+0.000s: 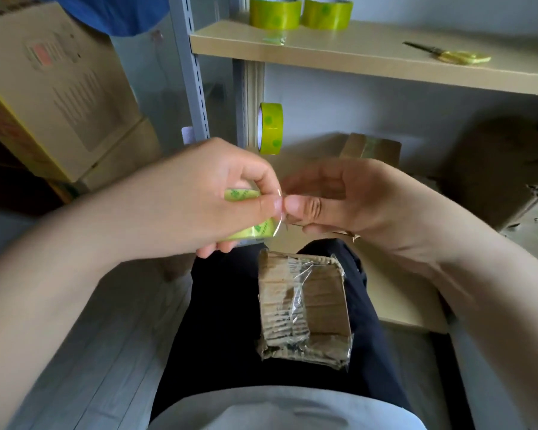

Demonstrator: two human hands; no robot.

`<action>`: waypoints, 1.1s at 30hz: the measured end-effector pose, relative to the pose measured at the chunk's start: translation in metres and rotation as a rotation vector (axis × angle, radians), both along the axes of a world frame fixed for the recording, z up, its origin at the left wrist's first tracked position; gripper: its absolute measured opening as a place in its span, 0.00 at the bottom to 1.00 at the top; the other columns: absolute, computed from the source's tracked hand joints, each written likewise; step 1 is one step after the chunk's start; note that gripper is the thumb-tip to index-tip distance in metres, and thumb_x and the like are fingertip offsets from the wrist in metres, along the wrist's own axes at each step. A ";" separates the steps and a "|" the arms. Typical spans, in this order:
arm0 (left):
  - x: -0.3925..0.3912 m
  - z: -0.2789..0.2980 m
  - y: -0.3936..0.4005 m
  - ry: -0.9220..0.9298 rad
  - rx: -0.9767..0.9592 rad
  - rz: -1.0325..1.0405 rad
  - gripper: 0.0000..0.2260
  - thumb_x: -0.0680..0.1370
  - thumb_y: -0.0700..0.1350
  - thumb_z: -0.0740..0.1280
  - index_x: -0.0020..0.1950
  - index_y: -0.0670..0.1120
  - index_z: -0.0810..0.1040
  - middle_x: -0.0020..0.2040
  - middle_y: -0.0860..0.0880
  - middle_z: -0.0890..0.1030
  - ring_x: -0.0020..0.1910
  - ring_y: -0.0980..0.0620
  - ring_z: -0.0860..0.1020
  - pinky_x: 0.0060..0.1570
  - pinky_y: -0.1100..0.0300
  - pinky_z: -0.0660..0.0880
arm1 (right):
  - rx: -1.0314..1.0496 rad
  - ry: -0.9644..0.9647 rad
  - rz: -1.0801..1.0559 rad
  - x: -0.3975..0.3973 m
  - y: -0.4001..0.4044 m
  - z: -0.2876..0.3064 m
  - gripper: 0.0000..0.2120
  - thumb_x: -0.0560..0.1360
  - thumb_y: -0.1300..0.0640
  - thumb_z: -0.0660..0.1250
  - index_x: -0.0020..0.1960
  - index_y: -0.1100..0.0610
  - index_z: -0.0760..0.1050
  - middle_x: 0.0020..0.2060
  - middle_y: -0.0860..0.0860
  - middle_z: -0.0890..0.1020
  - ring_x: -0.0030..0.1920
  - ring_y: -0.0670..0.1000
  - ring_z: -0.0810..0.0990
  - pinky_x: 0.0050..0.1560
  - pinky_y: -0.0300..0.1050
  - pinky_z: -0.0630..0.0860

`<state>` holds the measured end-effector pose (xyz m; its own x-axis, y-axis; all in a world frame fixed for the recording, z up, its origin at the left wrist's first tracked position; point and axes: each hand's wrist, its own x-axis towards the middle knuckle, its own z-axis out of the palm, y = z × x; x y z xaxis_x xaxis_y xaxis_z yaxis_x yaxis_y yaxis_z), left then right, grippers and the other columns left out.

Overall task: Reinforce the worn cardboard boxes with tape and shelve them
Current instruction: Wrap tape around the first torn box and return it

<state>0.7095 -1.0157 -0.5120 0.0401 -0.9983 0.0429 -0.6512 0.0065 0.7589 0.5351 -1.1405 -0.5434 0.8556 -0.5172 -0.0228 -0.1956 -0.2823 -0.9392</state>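
Centre frame: left hand curled round a small green tape roll, grip closed on it so the roll stays steady. Right hand pinches the clear free end between thumb and forefinger, just beside the left thumb; likely starting a fresh strip.

Lower centre: worn cardboard box, flattened-looking, rests on the lap, dark trousers under it. Clear tape already crosses its top and near edge. Kept on the lap probably so the strip goes straight down onto it.

Upper right: wooden shelf carries two tape rolls and yellow-handled scissors, within reach for cutting. Another roll stands on edge by the shelf upright. Lower shelf holds brown boxes. Large carton upper left. Grey floor below.
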 end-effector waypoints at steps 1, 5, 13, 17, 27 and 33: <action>0.000 0.005 0.001 0.014 -0.010 -0.005 0.08 0.76 0.54 0.66 0.41 0.52 0.81 0.24 0.49 0.77 0.18 0.55 0.72 0.19 0.68 0.66 | 0.093 -0.021 0.033 -0.002 0.001 0.004 0.17 0.67 0.46 0.75 0.51 0.54 0.83 0.45 0.51 0.87 0.46 0.49 0.86 0.48 0.42 0.82; 0.001 0.012 0.004 0.017 -0.019 -0.032 0.09 0.77 0.54 0.66 0.42 0.52 0.82 0.24 0.49 0.77 0.19 0.54 0.72 0.20 0.69 0.67 | 0.314 -0.082 0.065 -0.006 0.010 0.015 0.06 0.67 0.56 0.73 0.43 0.57 0.82 0.36 0.52 0.85 0.34 0.44 0.81 0.35 0.33 0.77; -0.006 0.027 0.006 -0.047 -0.080 0.003 0.08 0.76 0.57 0.68 0.44 0.56 0.83 0.22 0.50 0.76 0.17 0.57 0.70 0.20 0.70 0.66 | 0.191 -0.212 -0.049 -0.014 0.027 0.035 0.09 0.67 0.55 0.74 0.40 0.60 0.79 0.33 0.53 0.81 0.29 0.45 0.72 0.29 0.33 0.70; -0.002 0.003 0.031 -0.176 0.002 0.081 0.22 0.63 0.74 0.64 0.49 0.63 0.81 0.27 0.51 0.81 0.16 0.58 0.72 0.18 0.68 0.68 | -0.123 -0.181 -0.140 -0.047 0.033 0.021 0.09 0.70 0.52 0.75 0.37 0.56 0.80 0.29 0.59 0.77 0.28 0.48 0.69 0.27 0.38 0.62; 0.015 -0.092 0.048 -0.197 -0.064 0.313 0.16 0.65 0.69 0.66 0.36 0.59 0.85 0.20 0.52 0.63 0.23 0.54 0.62 0.27 0.63 0.57 | 0.169 -0.014 -0.493 -0.110 0.023 -0.070 0.06 0.68 0.55 0.70 0.36 0.58 0.82 0.28 0.52 0.78 0.28 0.46 0.68 0.26 0.31 0.64; 0.014 -0.098 0.054 -0.175 -0.155 0.302 0.12 0.63 0.67 0.70 0.35 0.60 0.85 0.28 0.65 0.79 0.35 0.64 0.79 0.33 0.73 0.70 | 0.208 -0.117 -0.527 -0.116 0.028 -0.080 0.08 0.68 0.56 0.71 0.37 0.61 0.80 0.28 0.55 0.78 0.27 0.45 0.67 0.26 0.30 0.63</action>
<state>0.7234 -0.9619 -0.6097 0.3104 -0.9236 0.2248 -0.7609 -0.0997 0.6411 0.4188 -1.1122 -0.6232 0.4866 -0.8689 -0.0906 -0.1517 0.0180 -0.9883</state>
